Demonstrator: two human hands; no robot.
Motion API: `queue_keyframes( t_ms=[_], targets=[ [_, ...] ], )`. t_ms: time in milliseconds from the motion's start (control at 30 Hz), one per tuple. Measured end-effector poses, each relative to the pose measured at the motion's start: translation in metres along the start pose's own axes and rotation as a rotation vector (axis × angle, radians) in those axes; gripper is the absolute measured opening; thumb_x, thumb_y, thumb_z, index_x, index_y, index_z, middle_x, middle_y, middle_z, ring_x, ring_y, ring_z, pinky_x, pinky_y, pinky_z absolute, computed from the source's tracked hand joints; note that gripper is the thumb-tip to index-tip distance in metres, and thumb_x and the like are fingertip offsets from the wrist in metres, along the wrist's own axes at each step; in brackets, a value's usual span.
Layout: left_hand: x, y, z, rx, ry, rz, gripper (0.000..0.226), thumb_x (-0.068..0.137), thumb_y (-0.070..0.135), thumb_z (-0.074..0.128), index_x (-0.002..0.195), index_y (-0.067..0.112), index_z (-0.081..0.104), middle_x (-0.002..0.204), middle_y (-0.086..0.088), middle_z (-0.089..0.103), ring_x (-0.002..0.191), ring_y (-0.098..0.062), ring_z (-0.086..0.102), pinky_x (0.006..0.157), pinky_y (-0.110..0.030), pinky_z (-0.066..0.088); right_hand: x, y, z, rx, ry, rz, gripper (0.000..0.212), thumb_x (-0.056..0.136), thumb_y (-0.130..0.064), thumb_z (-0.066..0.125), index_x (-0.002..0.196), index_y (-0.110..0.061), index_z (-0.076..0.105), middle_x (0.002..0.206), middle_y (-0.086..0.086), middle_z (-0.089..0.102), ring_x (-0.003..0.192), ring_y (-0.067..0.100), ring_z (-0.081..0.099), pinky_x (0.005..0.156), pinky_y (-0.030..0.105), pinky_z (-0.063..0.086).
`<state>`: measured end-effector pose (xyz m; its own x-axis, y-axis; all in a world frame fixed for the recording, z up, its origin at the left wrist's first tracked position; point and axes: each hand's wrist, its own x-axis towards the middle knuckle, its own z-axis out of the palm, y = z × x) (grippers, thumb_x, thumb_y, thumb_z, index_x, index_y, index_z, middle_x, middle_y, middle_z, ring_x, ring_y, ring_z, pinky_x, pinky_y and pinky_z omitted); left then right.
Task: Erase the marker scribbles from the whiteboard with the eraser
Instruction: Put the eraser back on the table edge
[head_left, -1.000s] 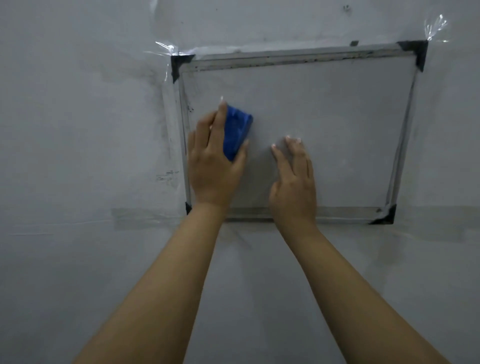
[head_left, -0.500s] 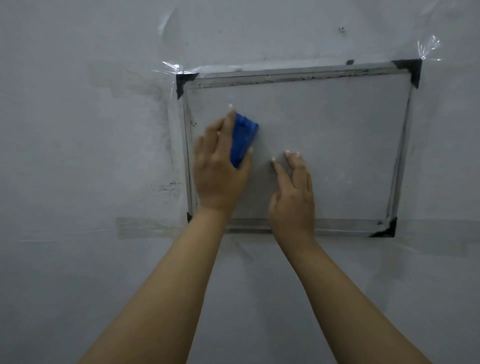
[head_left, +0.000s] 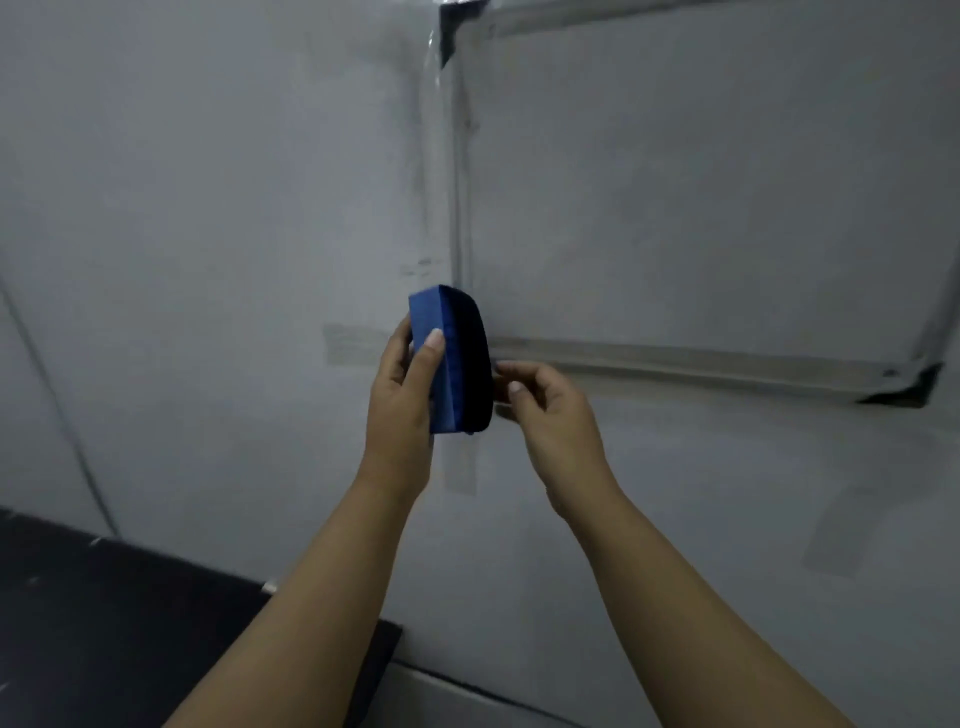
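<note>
The whiteboard (head_left: 701, 197) hangs on the wall at the upper right, metal-framed with black corner pieces, and its surface looks plain with no clear marks. My left hand (head_left: 402, 395) holds the blue eraser (head_left: 452, 358) upright, off the board, below its lower left corner, with the dark felt side turned to the right. My right hand (head_left: 545, 410) is just right of the eraser, fingers curled, fingertips at or touching the felt face. Whether it grips the eraser is unclear.
The grey wall (head_left: 208, 208) carries strips of clear tape around the board's frame (head_left: 675, 358). A dark surface (head_left: 130, 623) lies at the lower left below my left forearm.
My left hand pulled the eraser off the board and down to below its lower left corner. My right hand left the board and came up beside the eraser. The view swung left and down.
</note>
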<state>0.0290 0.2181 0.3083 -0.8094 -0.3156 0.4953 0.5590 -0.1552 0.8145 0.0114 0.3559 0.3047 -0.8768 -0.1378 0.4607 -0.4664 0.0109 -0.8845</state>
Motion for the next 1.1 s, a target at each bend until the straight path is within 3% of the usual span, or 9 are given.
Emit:
queue_keyframes(
  t_ms=[100, 233, 300, 400, 500, 600, 733, 867, 1100],
  targets=[
    [-0.024, -0.019, -0.040, 0.009, 0.036, -0.095, 0.044, 0.100, 0.037, 0.050, 0.143, 0.028, 0.046, 0.132, -0.006, 0.063, 0.119, -0.028, 0.063, 0.092, -0.049, 0.056, -0.016, 0.018, 0.032, 0.227, -0.183, 0.241, 0.024, 0.100, -0.014, 0.045, 0.115, -0.018, 0.063, 0.104, 0.004, 0.072, 0.092, 0.017, 0.070, 0.075, 0.030, 0.059],
    [-0.054, -0.053, -0.092, 0.001, 0.135, -0.209, 0.057, 0.096, 0.046, 0.047, 0.149, 0.043, 0.028, 0.142, 0.000, 0.053, 0.123, -0.022, 0.060, 0.089, -0.037, 0.057, -0.033, 0.051, 0.073, 0.277, -0.351, 0.445, 0.023, 0.101, -0.023, 0.046, 0.118, -0.024, 0.061, 0.112, 0.010, 0.067, 0.095, 0.029, 0.068, 0.078, 0.048, 0.059],
    [-0.065, -0.070, -0.116, -0.023, 0.202, -0.294, 0.056, 0.099, 0.044, 0.045, 0.147, 0.054, 0.019, 0.143, 0.001, 0.050, 0.125, -0.021, 0.058, 0.087, -0.034, 0.057, -0.041, 0.072, 0.094, 0.245, -0.436, 0.509, 0.028, 0.097, -0.030, 0.054, 0.124, -0.025, 0.058, 0.116, 0.007, 0.064, 0.096, 0.027, 0.067, 0.076, 0.045, 0.060],
    [-0.076, -0.095, -0.158, -0.026, 0.236, -0.405, 0.054, 0.101, 0.036, 0.047, 0.142, 0.059, 0.022, 0.136, -0.001, 0.058, 0.119, -0.022, 0.063, 0.092, -0.036, 0.054, -0.052, 0.110, 0.127, 0.097, -0.525, 0.514, 0.062, 0.076, -0.038, 0.077, 0.131, -0.029, 0.050, 0.121, 0.000, 0.059, 0.097, 0.020, 0.067, 0.077, 0.038, 0.059],
    [-0.084, -0.123, -0.199, 0.038, 0.258, -0.531, 0.048, 0.101, 0.026, 0.050, 0.143, 0.043, 0.034, 0.127, -0.006, 0.066, 0.111, -0.020, 0.068, 0.082, -0.029, 0.056, -0.059, 0.151, 0.157, -0.232, -0.528, 0.484, 0.071, 0.067, -0.032, 0.080, 0.130, -0.027, 0.047, 0.118, -0.010, 0.055, 0.104, 0.014, 0.059, 0.086, 0.031, 0.051],
    [-0.091, -0.158, -0.237, 0.211, 0.332, -0.631, 0.041, 0.099, 0.014, 0.056, 0.139, 0.020, 0.046, 0.131, -0.009, 0.060, 0.107, -0.011, 0.065, 0.080, -0.018, 0.053, -0.063, 0.196, 0.179, -0.413, -0.552, 0.497, 0.060, 0.071, -0.022, 0.076, 0.125, -0.020, 0.050, 0.115, -0.003, 0.059, 0.102, 0.016, 0.057, 0.077, 0.023, 0.043],
    [-0.093, -0.203, -0.270, 0.385, 0.299, -0.791, 0.039, 0.098, 0.011, 0.055, 0.137, 0.017, 0.050, 0.130, -0.004, 0.058, 0.104, -0.009, 0.062, 0.074, -0.013, 0.050, -0.071, 0.257, 0.199, -0.564, -0.565, 0.529, 0.050, 0.066, -0.019, 0.071, 0.113, -0.018, 0.053, 0.109, 0.003, 0.061, 0.103, 0.021, 0.056, 0.077, 0.030, 0.050],
    [-0.091, -0.243, -0.286, 0.400, 0.231, -0.949, 0.040, 0.099, 0.014, 0.052, 0.139, 0.016, 0.050, 0.130, -0.003, 0.059, 0.112, -0.015, 0.058, 0.088, -0.025, 0.044, -0.078, 0.310, 0.212, -0.666, -0.531, 0.542, 0.042, 0.067, -0.013, 0.068, 0.106, -0.015, 0.055, 0.107, 0.005, 0.059, 0.105, 0.025, 0.055, 0.082, 0.034, 0.052],
    [-0.091, -0.282, -0.303, 0.468, 0.225, -1.021, 0.047, 0.101, 0.017, 0.050, 0.146, 0.006, 0.041, 0.144, -0.012, 0.050, 0.125, -0.023, 0.052, 0.106, -0.032, 0.042, -0.100, 0.343, 0.231, -0.752, -0.379, 0.491, 0.055, 0.073, -0.002, 0.067, 0.124, -0.016, 0.052, 0.119, 0.009, 0.047, 0.113, 0.027, 0.047, 0.095, 0.038, 0.046]
  ],
)
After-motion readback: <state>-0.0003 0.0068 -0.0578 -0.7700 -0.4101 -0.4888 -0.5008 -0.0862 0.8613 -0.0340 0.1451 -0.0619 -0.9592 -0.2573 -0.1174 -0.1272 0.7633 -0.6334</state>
